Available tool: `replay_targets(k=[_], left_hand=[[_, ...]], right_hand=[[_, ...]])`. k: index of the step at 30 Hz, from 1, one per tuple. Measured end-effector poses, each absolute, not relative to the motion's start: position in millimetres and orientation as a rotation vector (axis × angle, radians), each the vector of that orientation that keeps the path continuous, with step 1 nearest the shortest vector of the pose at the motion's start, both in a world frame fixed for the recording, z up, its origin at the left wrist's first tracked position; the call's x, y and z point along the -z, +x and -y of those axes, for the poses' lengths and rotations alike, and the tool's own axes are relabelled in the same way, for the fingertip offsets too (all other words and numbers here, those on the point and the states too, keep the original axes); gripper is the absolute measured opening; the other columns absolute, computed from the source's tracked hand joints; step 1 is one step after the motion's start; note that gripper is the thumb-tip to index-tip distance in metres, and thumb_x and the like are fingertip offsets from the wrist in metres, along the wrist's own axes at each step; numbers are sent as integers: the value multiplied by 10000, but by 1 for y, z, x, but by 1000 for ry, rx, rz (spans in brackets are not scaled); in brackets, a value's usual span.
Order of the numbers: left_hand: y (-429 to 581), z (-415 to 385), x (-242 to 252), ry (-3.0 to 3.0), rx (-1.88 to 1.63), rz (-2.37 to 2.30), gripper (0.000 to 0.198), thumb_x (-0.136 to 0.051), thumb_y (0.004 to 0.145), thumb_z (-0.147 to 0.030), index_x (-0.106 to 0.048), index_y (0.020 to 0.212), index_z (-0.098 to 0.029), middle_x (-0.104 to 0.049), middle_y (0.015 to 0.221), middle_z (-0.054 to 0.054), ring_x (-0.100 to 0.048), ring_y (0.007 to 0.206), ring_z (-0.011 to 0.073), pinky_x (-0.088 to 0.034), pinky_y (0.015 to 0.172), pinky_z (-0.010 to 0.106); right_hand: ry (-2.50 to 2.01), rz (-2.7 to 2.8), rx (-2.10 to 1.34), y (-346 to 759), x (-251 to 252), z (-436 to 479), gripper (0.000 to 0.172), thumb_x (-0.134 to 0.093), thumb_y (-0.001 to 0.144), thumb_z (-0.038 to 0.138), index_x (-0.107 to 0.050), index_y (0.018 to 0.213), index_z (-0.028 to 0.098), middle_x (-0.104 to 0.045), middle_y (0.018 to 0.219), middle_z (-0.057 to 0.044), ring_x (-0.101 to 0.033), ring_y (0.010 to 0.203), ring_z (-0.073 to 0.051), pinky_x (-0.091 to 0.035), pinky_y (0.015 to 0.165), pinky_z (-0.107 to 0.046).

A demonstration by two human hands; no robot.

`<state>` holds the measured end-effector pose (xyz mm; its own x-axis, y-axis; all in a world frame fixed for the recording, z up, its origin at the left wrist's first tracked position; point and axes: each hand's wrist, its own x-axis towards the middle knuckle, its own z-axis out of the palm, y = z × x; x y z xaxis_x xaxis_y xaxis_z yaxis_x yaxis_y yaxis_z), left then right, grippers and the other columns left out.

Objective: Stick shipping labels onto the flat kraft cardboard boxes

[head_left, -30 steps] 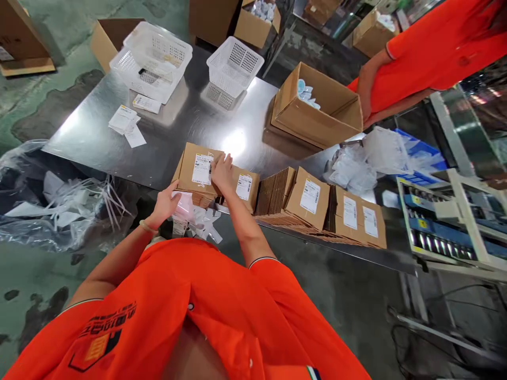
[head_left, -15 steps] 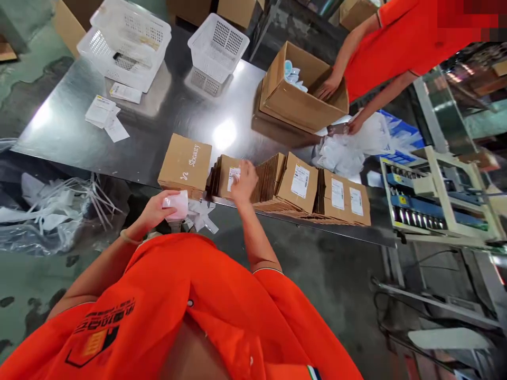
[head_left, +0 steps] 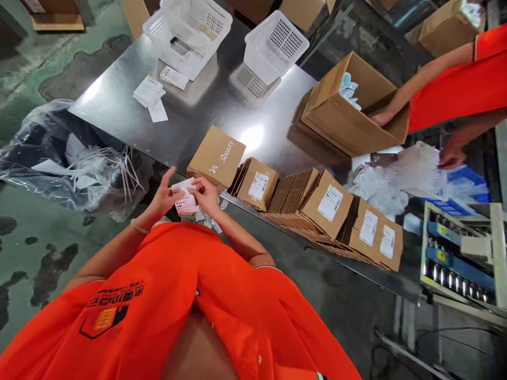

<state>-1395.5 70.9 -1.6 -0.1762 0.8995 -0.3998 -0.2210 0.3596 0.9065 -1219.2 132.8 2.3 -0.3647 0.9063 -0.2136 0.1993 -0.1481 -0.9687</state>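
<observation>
My left hand (head_left: 163, 199) holds a small stack of pinkish-white labels (head_left: 187, 203) in front of my chest, just off the table's near edge. My right hand (head_left: 206, 195) pinches the upper right part of the same labels. Beyond my hands lies a stack of flat brown cartons (head_left: 217, 153) with white print. To its right, a labelled carton (head_left: 258, 182) leans at the front of a row. Further along the row stand folded cartons (head_left: 295, 190), another labelled carton (head_left: 328, 201) and two more white labels on cardboard (head_left: 378, 232).
Two white baskets (head_left: 198, 31) (head_left: 276, 45) and loose label sheets (head_left: 149, 91) rest on the metal table (head_left: 158, 137). At the right, a co-worker's hand reaches into an open carton (head_left: 336, 116). A bag of scraps (head_left: 79, 169) sits at the left.
My right hand has left the labelled carton and come back to the labels in my left hand. The view has shifted, so the table's contents appear further right.
</observation>
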Motion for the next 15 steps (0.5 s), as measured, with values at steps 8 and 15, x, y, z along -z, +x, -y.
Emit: replay_targets(k=[8, 15], left_hand=[[-1373, -86, 0, 760, -1094, -1420, 708, -1004, 518, -454, -841, 1123, -124, -845, 992, 112, -778, 896, 291, -620, 887, 427], [-1358, -102, -1, 728, -954, -1296, 618, -1052, 429, -449, -866, 929, -137, -857, 962, 133, -784, 888, 318, -630, 870, 441]], right_hand=[[-1379, 1716, -1312, -1201, 3, -129, 112, -754, 895, 353, -794, 930, 254, -728, 772, -12, -682, 727, -221, -586, 734, -353], [-1454, 1880, -735, -1167, -19, -156, 229, -615, 1018, 316, -823, 945, 254, -756, 1298, -109, -708, 1242, -280, -583, 1084, -430]])
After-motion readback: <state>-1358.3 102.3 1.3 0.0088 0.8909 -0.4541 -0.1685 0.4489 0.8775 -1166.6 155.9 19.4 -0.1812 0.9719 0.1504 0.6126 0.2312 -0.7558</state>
